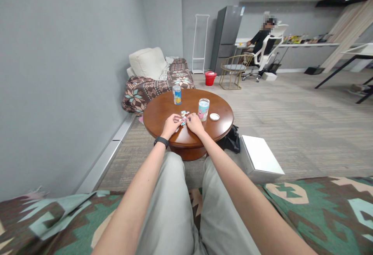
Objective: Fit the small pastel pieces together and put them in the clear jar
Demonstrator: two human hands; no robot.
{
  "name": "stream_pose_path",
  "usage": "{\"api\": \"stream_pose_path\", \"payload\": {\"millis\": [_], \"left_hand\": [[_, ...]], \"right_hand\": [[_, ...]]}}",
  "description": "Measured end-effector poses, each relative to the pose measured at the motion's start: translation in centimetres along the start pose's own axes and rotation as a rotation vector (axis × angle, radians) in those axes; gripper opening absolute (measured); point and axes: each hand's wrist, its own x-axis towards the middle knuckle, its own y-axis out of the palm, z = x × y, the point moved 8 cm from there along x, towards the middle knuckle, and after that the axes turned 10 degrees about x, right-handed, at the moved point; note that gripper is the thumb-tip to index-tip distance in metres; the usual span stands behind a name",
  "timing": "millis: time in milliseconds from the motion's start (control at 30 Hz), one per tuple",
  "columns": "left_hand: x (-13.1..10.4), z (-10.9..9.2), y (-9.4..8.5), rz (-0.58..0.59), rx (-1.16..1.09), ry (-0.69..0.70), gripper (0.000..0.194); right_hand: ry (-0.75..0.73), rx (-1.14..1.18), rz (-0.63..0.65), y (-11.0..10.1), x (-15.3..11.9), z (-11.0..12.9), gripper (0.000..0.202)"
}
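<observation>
Small colourful jigsaw pieces (184,113) lie in a little cluster near the middle of the round brown table (157,109). My left hand (171,125), with a black band at the wrist, is at the cluster's left side, thumb and fingers closed around a small jigsaw piece. From the right, my right hand (194,124) has its fingertips pinched together over the pieces; they seem to grip one, partly hidden. Just beyond that hand stands an open canister (203,110) with a pink and blue picture. Its round white lid (215,117) lies flat to the right.
A second canister (176,95), blue and yellow, stands upright at the table's back left. A white box (260,152) is on the floor right of the table. Farther back are a red bucket (210,78), a gold-framed chair (234,68) and a seated person (260,39).
</observation>
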Motion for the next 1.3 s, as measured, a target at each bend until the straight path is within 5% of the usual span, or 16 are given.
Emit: {"api": "stream_pose_path", "payload": {"millis": [400, 700, 933, 1133, 1300], "left_hand": [[-0.3, -0.8, -0.4, 0.024, -0.209, 0.028, 0.027], [-0.5, -0.5, -1.0, -0.042, -0.266, -0.012, 0.034], [-0.7, -0.1, -0.7, -0.012, -0.289, -0.062, 0.035], [-0.7, -0.9, -0.9, -0.01, -0.115, -0.03, 0.017], [-0.7, -1.9, -1.0, -0.066, 0.402, 0.064, 0.011]], "right_hand": [[-0.037, -0.017, -0.023, -0.2, -0.4, 0.3, 0.018], [-0.258, -0.075, 0.053, -0.3, -1.6, 4.4, 0.019], [-0.295, -0.103, -0.017, -0.7, -1.9, 5.0, 0.016], [-0.286, -0.129, -0.063, -0.9, -1.8, 4.9, 0.02], [-0.304, -0.243, -0.078, -1.4, -1.9, 6.2, 0.02]]}}
